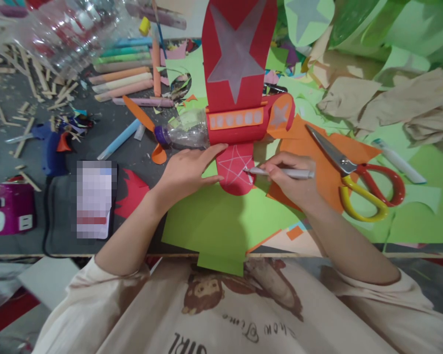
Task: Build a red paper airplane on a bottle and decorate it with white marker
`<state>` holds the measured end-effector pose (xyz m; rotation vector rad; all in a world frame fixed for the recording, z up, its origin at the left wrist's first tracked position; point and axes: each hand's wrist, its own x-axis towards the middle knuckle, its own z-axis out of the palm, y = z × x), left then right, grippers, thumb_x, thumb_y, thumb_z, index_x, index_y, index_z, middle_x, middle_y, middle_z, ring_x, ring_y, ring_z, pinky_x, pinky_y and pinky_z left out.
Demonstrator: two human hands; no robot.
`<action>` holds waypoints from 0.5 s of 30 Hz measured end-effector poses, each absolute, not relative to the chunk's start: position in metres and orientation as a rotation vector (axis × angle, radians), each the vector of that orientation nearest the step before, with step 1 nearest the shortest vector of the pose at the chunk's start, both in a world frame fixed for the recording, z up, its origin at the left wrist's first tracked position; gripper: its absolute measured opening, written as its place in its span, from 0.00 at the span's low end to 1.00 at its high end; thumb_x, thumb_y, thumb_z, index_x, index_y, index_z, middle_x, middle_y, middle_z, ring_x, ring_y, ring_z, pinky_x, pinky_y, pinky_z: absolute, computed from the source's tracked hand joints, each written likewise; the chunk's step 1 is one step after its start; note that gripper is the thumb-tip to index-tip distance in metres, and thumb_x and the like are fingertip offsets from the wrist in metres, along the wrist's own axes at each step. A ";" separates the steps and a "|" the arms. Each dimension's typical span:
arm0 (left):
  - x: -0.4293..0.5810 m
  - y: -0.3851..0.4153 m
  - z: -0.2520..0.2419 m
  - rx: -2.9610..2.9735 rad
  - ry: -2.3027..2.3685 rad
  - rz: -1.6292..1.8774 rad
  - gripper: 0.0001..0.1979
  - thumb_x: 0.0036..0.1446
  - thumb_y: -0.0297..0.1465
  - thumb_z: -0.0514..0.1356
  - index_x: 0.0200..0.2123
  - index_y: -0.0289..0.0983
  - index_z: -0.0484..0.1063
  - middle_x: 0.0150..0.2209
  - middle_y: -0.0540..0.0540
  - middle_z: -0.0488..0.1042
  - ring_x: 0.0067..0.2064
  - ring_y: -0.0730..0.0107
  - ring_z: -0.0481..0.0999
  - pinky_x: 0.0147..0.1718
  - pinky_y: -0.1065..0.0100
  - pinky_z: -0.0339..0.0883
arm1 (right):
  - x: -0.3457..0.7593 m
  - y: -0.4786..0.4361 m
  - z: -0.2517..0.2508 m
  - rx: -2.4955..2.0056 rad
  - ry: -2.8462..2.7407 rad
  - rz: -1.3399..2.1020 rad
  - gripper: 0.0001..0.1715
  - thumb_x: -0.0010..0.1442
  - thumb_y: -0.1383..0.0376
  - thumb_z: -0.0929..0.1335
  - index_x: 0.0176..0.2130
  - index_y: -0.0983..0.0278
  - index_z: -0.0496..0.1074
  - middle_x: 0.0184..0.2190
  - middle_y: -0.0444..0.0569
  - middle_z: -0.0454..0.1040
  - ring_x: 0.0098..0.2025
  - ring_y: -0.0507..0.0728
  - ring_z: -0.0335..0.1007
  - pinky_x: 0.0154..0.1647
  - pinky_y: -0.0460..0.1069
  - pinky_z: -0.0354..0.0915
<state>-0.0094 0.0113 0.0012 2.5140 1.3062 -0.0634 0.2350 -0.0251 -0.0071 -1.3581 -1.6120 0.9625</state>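
A plane made from a plastic bottle [188, 129] and red paper lies in the middle, with an orange propeller [140, 113] at its left end. Its upper wing [216, 91] bears a filled silver star. On the lower wing [229, 184] a star is drawn in silver outline. My left hand [192, 172] rests at that wing's left edge, thumb and forefinger spread. Closed round a silver marker [293, 173], my right hand [290, 179] has the tip on the star's right side. Green paper [206, 216] lies beneath.
Red and yellow scissors [349, 169] lie on orange paper [325, 179] to the right. On the left are a phone [95, 199], a blue glue gun [51, 147] with a cable, and a magenta box [11, 209]. Clay sticks [125, 76] and wood pieces lie further back.
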 end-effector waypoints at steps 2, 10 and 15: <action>-0.009 0.011 0.001 2.517 1.297 -0.054 0.35 0.60 0.49 0.61 0.64 0.36 0.62 0.34 0.46 0.77 0.37 0.60 0.78 0.37 0.68 0.62 | 0.235 -0.026 -0.007 -1.327 -1.659 1.003 0.15 0.58 0.59 0.69 0.22 0.61 0.72 0.16 0.42 0.70 0.19 0.50 0.62 0.20 0.46 0.56; -0.010 0.011 0.002 2.493 1.292 -0.037 0.34 0.61 0.47 0.61 0.64 0.37 0.62 0.34 0.46 0.77 0.38 0.61 0.77 0.38 0.68 0.62 | 0.234 -0.028 -0.008 -1.317 -1.711 1.056 0.19 0.59 0.52 0.69 0.23 0.60 0.74 0.19 0.45 0.74 0.20 0.52 0.65 0.21 0.47 0.59; -0.009 0.011 0.003 2.493 1.290 -0.055 0.35 0.60 0.49 0.61 0.64 0.37 0.62 0.34 0.46 0.77 0.37 0.60 0.77 0.37 0.68 0.62 | 0.234 -0.027 -0.007 -1.379 -1.627 0.964 0.15 0.57 0.59 0.69 0.21 0.61 0.71 0.16 0.42 0.68 0.18 0.50 0.58 0.19 0.47 0.53</action>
